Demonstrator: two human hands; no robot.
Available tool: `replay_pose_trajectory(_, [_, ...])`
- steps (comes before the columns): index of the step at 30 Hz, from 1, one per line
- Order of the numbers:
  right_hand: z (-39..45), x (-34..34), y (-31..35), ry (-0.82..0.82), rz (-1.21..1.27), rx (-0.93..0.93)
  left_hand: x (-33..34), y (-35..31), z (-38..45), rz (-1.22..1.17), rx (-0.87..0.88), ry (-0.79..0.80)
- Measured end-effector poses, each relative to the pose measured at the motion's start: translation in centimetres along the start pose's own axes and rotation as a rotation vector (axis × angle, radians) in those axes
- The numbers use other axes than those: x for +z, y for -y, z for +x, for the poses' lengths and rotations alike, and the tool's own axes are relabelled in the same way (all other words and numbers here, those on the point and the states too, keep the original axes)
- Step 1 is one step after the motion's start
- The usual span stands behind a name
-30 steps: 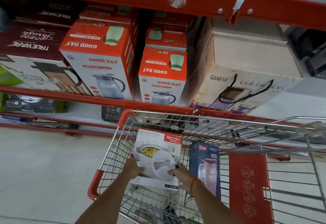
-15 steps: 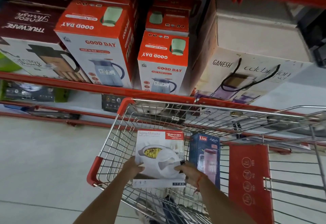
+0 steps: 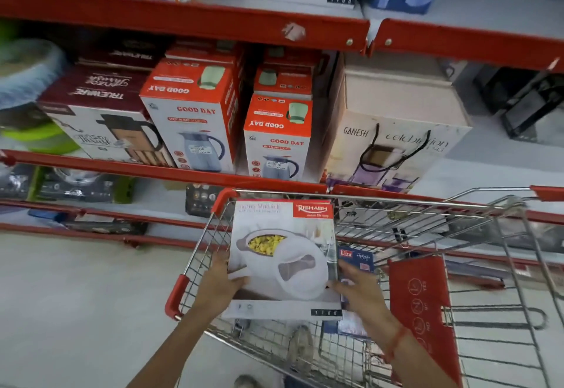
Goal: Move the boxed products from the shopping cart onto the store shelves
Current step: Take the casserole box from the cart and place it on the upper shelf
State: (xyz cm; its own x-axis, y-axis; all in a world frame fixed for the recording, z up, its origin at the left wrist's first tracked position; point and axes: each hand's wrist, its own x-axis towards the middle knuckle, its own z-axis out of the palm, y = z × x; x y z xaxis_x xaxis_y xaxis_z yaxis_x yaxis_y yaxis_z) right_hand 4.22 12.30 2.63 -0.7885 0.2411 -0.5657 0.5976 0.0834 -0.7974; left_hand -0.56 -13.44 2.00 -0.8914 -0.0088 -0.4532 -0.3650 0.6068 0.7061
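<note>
1. I am holding the white casserole box (image 3: pixel 283 253) above the shopping cart (image 3: pixel 427 223), at its near left corner.
2. My left hand (image 3: pixel 221 281) is clamping its left edge, fingers curled onto the front; my right hand (image 3: pixel 360 293) is gripping the right edge.
3. The box is standing upright, long axis vertical, printed face tilting toward me, red logo at its top right.
4. The blue Liza box (image 3: pixel 357 261) is sitting in the cart just right of it.
</note>
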Motion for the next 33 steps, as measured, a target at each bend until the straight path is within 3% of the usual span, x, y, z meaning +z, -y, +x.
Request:
replay_pose_trajectory(6, [-5.5,-2.9,5.9,-0.063,0.048,-0.21,-5.3,-5.6,-4.7,-0.023,0.262,-0.137])
replay_pose_trajectory(16, [-12.3,-5.7,12.5,-0.083,0.158,-0.495,-10.9,-12.0,-9.9,-0.279,0.418,-0.185])
replay_pose_trajectory(24, [-13.0,-5.8,14.7,-0.141,0.168,-0.56,-11.4,-14.0,-9.9,-0.4,0.495,-0.183])
replay_pose_trajectory(33, [-10.0,-7.3,25.1,-0.197,0.219,-0.9,-15.9,-22.8,-5.9,-0.456,0.794,-0.354])
